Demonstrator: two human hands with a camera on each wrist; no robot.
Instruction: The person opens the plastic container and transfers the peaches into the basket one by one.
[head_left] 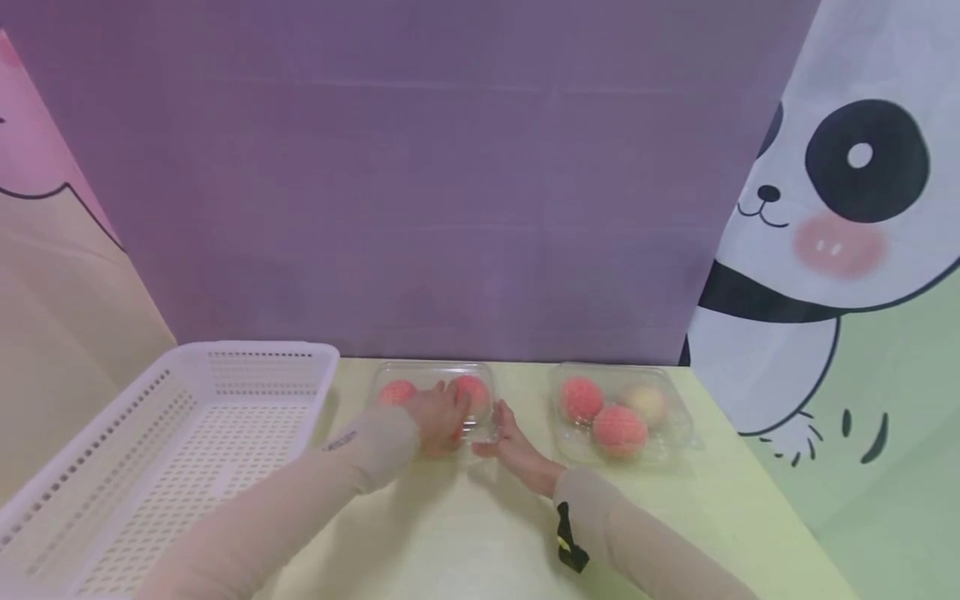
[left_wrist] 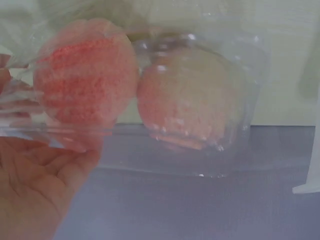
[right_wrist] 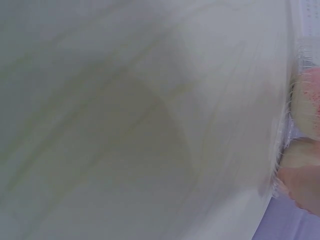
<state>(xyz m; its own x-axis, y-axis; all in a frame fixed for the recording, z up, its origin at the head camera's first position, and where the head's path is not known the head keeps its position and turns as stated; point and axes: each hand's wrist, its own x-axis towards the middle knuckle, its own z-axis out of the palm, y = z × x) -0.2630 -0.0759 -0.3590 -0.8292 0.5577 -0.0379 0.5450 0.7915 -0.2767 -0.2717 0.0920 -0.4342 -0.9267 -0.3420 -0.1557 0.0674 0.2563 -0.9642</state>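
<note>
Clear rectangular plastic box (head_left: 435, 372), by the pale-yellow table's (head_left: 480, 542) far edge, could skid if the right hand (head_left: 522, 450), fingers loosely spread at its side, and left hand (head_left: 438, 417), over it, grip untellable, push unevenly. Counted: one white perforated plastic basket (head_left: 247, 347); two boxes, at least two round pink fruits (head_left: 397, 392) here, three fruits in the other box (head_left: 671, 443).

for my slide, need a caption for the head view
Both hands at a clear container of peach-like fruit, between a white basket and another container.
</note>
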